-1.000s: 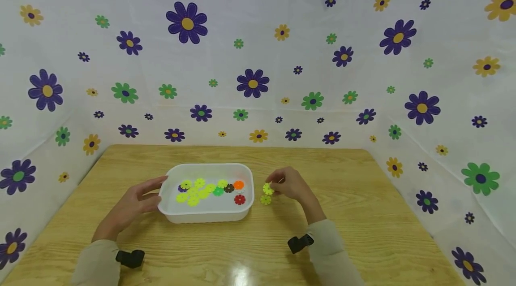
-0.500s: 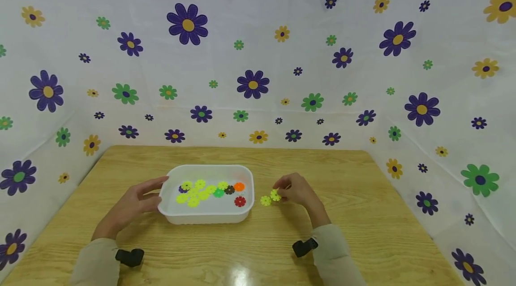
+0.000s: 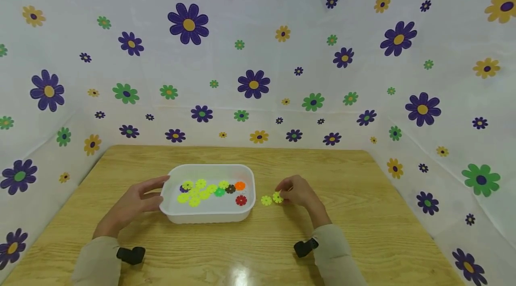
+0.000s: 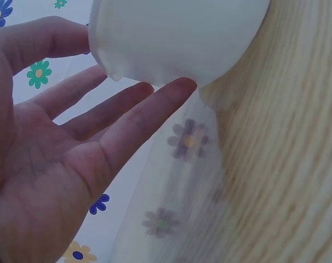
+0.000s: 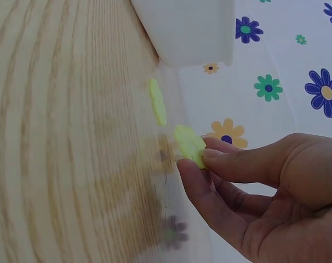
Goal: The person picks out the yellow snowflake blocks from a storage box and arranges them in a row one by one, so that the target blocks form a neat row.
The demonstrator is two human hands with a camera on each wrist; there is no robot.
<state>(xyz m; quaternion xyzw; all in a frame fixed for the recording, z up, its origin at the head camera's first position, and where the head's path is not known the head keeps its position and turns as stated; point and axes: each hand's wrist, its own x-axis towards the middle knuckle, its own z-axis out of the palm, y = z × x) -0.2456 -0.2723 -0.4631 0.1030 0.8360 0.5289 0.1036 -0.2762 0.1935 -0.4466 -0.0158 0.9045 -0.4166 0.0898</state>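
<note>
In the head view a white plastic tub (image 3: 207, 218) holds several flower-shaped discs, mostly yellow (image 3: 194, 201), with a red disc (image 3: 241, 200), an orange disc (image 3: 240, 185), green, brown and purple ones. My left hand (image 3: 131, 205) touches the tub's left end with extended fingers (image 4: 149, 118); the left wrist view shows them against its outer wall. To the tub's right, my right hand (image 3: 300, 194) pinches a yellow notched disc (image 5: 190, 144) between thumb and fingertips, tilted up at the table surface. Beside it another yellow disc (image 3: 266, 201) lies flat on the wood.
The wooden table (image 3: 225, 254) meets white flower-printed sheets (image 3: 258, 53) at its back and sides. Each wrist wears a black device (image 3: 131, 255) on a beige sleeve (image 3: 96, 261).
My right hand, pinching the yellow disc, has moved right and a little toward me, from above the flat disc to beside it. The left hand and tub stay nearly still.
</note>
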